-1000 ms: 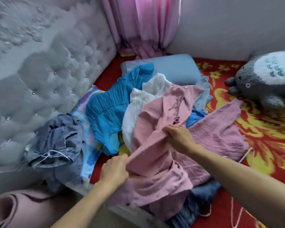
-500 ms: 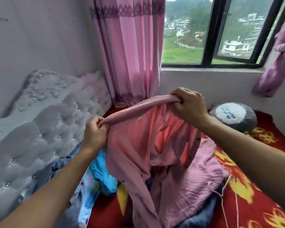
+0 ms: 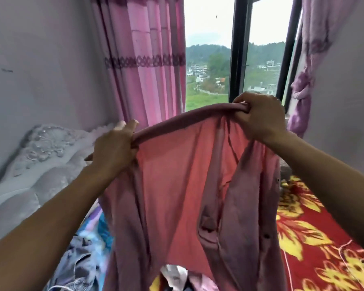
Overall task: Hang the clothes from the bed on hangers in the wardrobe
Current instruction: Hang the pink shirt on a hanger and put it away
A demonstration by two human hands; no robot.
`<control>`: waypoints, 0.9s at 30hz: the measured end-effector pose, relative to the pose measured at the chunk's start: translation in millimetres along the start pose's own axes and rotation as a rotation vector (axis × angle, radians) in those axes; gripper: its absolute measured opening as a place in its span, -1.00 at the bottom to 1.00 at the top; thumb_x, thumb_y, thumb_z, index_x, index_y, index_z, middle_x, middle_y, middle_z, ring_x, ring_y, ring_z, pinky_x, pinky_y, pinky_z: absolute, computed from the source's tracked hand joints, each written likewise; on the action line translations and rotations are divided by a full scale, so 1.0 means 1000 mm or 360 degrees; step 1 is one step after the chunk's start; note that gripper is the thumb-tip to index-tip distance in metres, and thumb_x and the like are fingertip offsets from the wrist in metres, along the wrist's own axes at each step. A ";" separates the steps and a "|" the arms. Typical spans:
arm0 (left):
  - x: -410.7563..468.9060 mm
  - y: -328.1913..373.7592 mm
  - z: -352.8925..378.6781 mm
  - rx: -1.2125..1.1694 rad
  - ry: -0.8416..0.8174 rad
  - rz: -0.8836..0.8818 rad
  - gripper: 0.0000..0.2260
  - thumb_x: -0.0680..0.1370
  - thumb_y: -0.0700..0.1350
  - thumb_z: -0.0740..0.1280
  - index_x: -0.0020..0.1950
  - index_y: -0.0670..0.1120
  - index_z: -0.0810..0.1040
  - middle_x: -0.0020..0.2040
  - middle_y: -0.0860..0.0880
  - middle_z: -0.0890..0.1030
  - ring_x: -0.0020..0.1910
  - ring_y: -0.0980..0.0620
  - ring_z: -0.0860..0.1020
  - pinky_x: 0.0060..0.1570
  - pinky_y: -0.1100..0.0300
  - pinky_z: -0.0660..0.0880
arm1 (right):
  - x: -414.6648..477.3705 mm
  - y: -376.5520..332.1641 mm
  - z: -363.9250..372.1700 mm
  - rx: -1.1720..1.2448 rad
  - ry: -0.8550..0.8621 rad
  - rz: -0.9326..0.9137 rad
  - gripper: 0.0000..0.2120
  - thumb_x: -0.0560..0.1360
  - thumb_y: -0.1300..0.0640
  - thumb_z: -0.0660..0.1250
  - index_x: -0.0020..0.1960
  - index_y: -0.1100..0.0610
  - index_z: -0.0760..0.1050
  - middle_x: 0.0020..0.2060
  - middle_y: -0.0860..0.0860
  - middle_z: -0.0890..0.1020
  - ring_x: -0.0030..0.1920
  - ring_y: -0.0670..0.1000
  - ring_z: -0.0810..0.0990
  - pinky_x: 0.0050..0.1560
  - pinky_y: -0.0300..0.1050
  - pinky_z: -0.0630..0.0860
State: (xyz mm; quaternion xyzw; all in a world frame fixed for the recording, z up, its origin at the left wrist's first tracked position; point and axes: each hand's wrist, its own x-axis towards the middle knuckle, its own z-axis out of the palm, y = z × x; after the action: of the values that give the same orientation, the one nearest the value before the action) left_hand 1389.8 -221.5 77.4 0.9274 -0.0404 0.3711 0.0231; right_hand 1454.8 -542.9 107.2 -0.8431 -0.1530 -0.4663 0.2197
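The pink garment [image 3: 187,185], lying on the heap 1 second ago, now hangs in the air before the window [image 3: 208,59], stretched by its top edge between 2 hands. The right hand [image 3: 259,116] curls tight round the rolled edge; the left hand [image 3: 114,148] grips the other end, 2 fingertips sticking up loose. It is clear of the bed [image 3: 324,238], where other clothes [image 3: 78,265] wait; hanger and wardrobe, neither in view, likely come next.

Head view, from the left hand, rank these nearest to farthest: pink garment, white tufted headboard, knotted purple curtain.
1. The pink garment: gripped by the left hand at its top edge.
2. The white tufted headboard: just to the hand's left.
3. The knotted purple curtain: far right, beyond the right hand.
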 end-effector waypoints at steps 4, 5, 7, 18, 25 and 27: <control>-0.006 0.010 0.039 0.0107 -0.0035 0.0087 -0.88 0.45 -0.07 0.35 -0.15 -0.10 0.48 -0.22 -0.12 0.51 -0.26 -0.25 0.55 -0.35 0.07 0.36 | -0.025 0.029 0.002 -0.0249 -0.0329 0.0119 -0.75 0.41 -0.11 0.33 -0.02 -0.02 0.64 -0.10 0.06 0.68 -0.05 0.19 0.61 -0.17 -0.05 0.43; -0.011 0.014 0.055 0.0134 -0.0143 0.0107 -0.86 0.46 -0.03 0.36 -0.16 -0.09 0.49 -0.22 -0.12 0.54 -0.24 -0.24 0.57 -0.33 0.06 0.40 | -0.038 0.041 0.009 -0.0298 -0.0457 0.0163 -0.75 0.41 -0.13 0.33 -0.03 -0.02 0.64 -0.10 0.06 0.68 -0.04 0.19 0.62 -0.18 -0.06 0.41; -0.023 0.024 0.089 0.0174 -0.0444 0.0135 -0.80 0.48 0.05 0.37 -0.08 -0.07 0.52 -0.13 -0.12 0.60 -0.13 -0.23 0.60 -0.22 0.02 0.47 | -0.068 0.067 0.027 -0.0372 -0.0685 0.0235 -0.74 0.41 -0.16 0.33 -0.08 -0.02 0.63 -0.12 0.03 0.68 -0.04 0.17 0.62 -0.19 -0.09 0.40; -0.096 0.097 0.311 0.0467 -0.1413 0.0153 -0.82 0.51 -0.15 0.21 0.01 -0.09 0.58 0.01 -0.13 0.63 0.04 -0.17 0.59 -0.06 0.05 0.48 | -0.302 0.215 0.158 -0.0119 -0.1965 0.1070 -0.78 0.44 -0.03 0.28 0.02 0.00 0.59 0.04 0.07 0.65 0.09 0.14 0.59 0.05 -0.04 0.48; -0.125 0.127 0.403 -0.0166 -0.1569 -0.0705 -0.88 0.38 -0.24 0.34 -0.13 -0.15 0.63 -0.15 -0.28 0.64 -0.10 -0.28 0.58 -0.15 0.01 0.46 | -0.401 0.281 0.235 0.0592 -0.2475 0.1733 -0.78 0.42 0.01 0.44 -0.06 0.15 0.66 -0.27 0.04 0.57 -0.21 0.01 0.54 -0.22 -0.07 0.45; -0.134 0.134 0.423 -0.0337 -0.1711 -0.0771 -0.87 0.36 -0.21 0.34 -0.15 -0.15 0.65 -0.22 -0.22 0.65 -0.15 -0.23 0.59 -0.20 0.08 0.41 | -0.422 0.303 0.253 0.0741 -0.2429 0.2149 -0.72 0.36 -0.07 0.51 -0.07 0.11 0.65 -0.26 -0.03 0.59 -0.23 -0.05 0.49 -0.19 -0.11 0.46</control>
State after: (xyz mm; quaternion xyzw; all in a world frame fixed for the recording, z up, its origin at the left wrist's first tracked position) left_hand 1571.7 -378.1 -319.3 0.9606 0.1295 -0.1721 0.1758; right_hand 1558.9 -695.0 -440.6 -0.7608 0.1657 0.4506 0.4367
